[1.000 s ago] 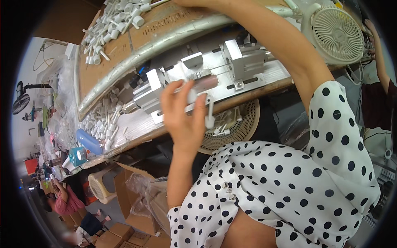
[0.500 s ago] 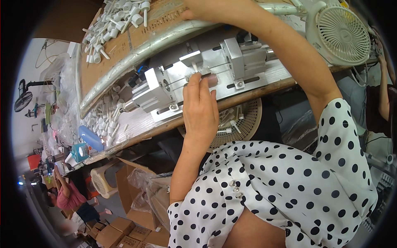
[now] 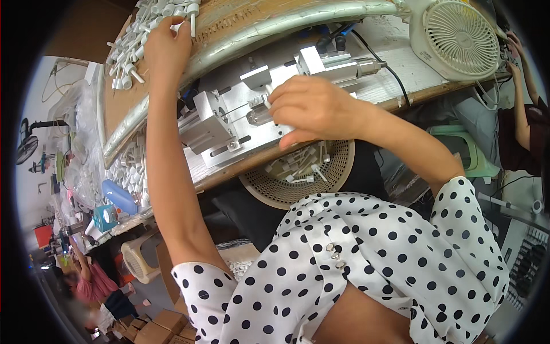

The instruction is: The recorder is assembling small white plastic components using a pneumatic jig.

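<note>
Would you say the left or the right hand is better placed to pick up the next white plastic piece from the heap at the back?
Probably the left. The left hand already rests on the heap of white plastic pieces, fingers among them, while the right hand is busy at the metal fixture, fingers on a small part there.
</note>
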Tool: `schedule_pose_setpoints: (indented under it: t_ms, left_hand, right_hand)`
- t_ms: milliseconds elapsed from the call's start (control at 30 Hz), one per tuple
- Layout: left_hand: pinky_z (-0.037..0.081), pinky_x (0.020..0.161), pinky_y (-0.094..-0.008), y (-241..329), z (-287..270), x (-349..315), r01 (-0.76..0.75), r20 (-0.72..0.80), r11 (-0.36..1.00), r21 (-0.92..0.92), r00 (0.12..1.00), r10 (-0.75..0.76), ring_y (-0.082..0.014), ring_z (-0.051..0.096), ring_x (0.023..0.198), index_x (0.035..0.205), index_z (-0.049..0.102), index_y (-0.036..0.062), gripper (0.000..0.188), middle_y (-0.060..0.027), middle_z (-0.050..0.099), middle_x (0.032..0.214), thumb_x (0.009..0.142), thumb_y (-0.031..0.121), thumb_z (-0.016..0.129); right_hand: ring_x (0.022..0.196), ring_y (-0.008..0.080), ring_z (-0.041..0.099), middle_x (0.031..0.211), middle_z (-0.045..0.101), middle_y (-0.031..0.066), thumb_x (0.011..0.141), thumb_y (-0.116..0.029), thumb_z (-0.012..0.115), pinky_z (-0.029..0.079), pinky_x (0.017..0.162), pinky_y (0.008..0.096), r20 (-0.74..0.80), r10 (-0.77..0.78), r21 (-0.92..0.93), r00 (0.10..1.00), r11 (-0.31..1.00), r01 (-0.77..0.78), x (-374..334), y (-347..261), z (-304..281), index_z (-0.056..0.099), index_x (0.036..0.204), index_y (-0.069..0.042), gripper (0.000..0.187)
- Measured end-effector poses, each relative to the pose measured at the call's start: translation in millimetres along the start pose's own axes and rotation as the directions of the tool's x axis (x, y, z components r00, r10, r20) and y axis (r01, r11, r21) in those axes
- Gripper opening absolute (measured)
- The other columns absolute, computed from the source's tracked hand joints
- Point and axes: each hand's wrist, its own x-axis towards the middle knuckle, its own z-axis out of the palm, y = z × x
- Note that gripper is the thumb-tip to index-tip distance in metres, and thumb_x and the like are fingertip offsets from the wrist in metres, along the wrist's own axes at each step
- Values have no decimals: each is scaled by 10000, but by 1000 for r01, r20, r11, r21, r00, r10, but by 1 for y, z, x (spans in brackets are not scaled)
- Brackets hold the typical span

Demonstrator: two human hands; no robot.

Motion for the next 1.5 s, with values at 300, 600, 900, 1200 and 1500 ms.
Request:
schedule_pose_setpoints:
  t_ms: [300, 600, 900, 1200, 1500]
  left_hand:
    - [465, 660, -426, -30, 23, 34, -140, -43, 966, 218, 987, 153, -340, 614, 721, 849, 594, 44, 305, -178, 622, 714, 756, 332, 633]
    - [482, 655, -380, -15, -9, 26, 18, 67, 990, 140, 997, -28, -276, 629, 754, 886, 625, -5, 305, -158, 646, 749, 753, 269, 643]
    - [433, 538, -208, 42, -48, -101, 56, -22, 838, -543, 996, -81, -90, 520, 622, 901, 633, -14, 192, -103, 550, 1073, 732, 58, 687]
    - [482, 778, -376, 82, 10, -188, -69, 59, 937, -342, 994, 95, -337, 588, 960, 930, 604, -24, 205, -193, 561, 1114, 735, 16, 650]
    - [474, 810, -408, 91, 7, -177, -182, 102, 953, -242, 972, 211, -374, 576, 953, 971, 571, -41, 212, -224, 540, 1120, 782, 37, 624]
  right_hand:
    - [740, 199, 562, 705, 525, 49, 608, -252, 667, 425, 933, 373, 40, -97, -259, 994, 960, 104, 3, 2, 27, 508, 639, -59, 253]
    - [820, 213, 570, 779, 521, 64, 613, -306, 695, 420, 936, 356, 84, 80, -197, 993, 979, -62, 8, -3, 22, 508, 748, -57, 339]
    - [846, 293, 607, 864, 624, 151, 754, -155, 607, 478, 745, 366, -100, 535, -632, 839, 616, -469, 80, 136, -88, 604, 938, -25, 225]
    - [915, 283, 618, 942, 646, 123, 834, -180, 469, 438, 859, 386, 227, 692, -575, 685, 663, -479, 71, 106, -86, 640, 1009, -116, 253]
    - [843, 255, 629, 900, 657, 122, 806, -302, 568, 461, 777, 373, 73, 433, -472, 898, 808, -351, 51, 94, -92, 667, 918, -94, 257]
